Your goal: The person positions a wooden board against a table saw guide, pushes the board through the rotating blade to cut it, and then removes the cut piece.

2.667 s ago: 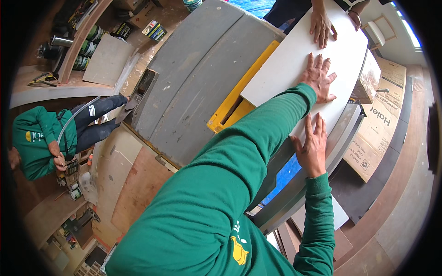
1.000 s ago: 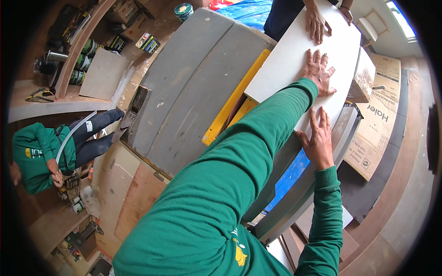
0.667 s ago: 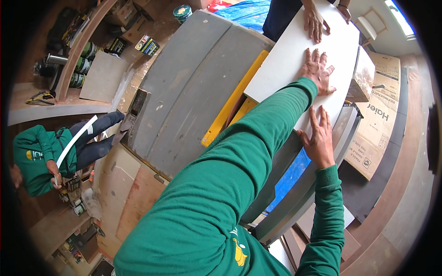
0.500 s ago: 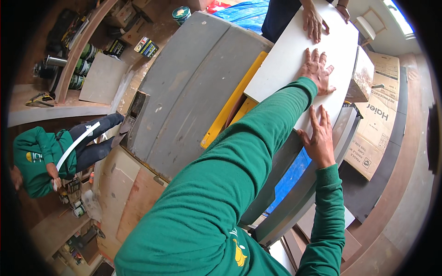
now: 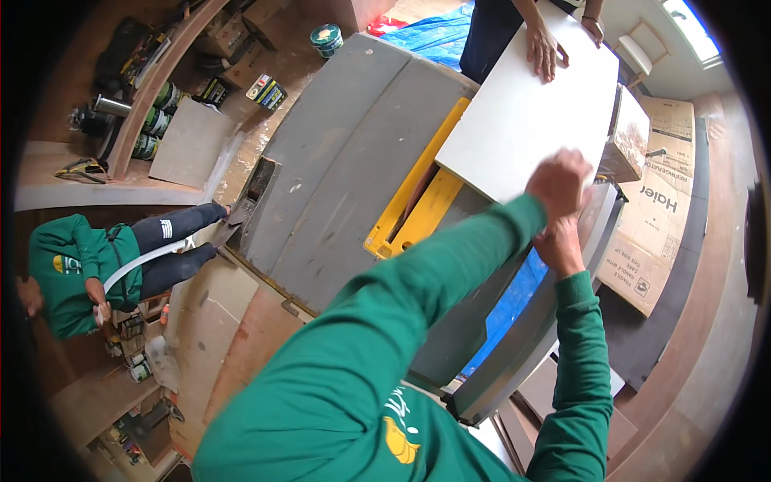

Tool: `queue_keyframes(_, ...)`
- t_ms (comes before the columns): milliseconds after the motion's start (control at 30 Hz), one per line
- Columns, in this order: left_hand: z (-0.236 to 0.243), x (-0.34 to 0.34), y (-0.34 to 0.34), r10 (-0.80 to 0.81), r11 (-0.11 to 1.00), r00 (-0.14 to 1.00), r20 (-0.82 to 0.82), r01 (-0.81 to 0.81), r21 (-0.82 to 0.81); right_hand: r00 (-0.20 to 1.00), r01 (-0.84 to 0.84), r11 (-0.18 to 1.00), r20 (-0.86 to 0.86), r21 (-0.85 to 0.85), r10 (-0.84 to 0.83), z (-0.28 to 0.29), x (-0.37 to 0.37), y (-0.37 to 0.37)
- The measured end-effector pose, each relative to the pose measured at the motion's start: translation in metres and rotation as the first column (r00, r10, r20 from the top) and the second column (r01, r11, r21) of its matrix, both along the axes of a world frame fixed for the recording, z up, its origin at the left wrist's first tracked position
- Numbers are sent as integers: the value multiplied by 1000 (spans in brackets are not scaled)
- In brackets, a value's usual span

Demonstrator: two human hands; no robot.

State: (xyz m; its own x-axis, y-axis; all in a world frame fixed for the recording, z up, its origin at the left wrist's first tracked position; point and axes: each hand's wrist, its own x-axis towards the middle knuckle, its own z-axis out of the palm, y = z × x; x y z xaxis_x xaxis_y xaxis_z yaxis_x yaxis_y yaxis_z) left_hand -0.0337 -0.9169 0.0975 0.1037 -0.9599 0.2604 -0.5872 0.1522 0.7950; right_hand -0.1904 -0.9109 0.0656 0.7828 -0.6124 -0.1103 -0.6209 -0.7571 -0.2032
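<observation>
A white board point(image 5: 514, 120) lies over the far right part of a grey saw table point(image 5: 345, 136), beside its yellow insert point(image 5: 426, 173). My left hand point(image 5: 562, 183) is above the board's near right edge, drawn in and blurred, so its fingers cannot be made out. Just below it, my right hand point(image 5: 560, 247) has its fingers hidden behind the left one. Whether either touches the board is unclear. At the far end, another person's hand point(image 5: 545, 52) rests flat on the board, and that person's other hand point(image 5: 593, 30) is at its far right edge.
A grey rail point(image 5: 522, 341) runs along the table's right side. Flattened cardboard point(image 5: 654, 233) lies beyond it. At left, a person in green point(image 5: 88, 269) holds a curved white strip point(image 5: 152, 255). Paint tins point(image 5: 157, 120) stand on a shelf; a blue sheet point(image 5: 434, 36) lies behind the table.
My left hand has drawn back off the board's middle toward my right hand, and now overlaps it. The board has shifted slightly. The person's far hands stay on it.
</observation>
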Motion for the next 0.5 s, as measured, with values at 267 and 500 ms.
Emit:
queue_keyframes(267,0,59,461,103,985,843,-528,-160,-64,983,181,983,-20,-24,-181,15,20,14)
queue_keyframes(500,-158,223,568,866,299,-121,-484,-652,697,984,176,984,-26,-6,-177,10,28,8)
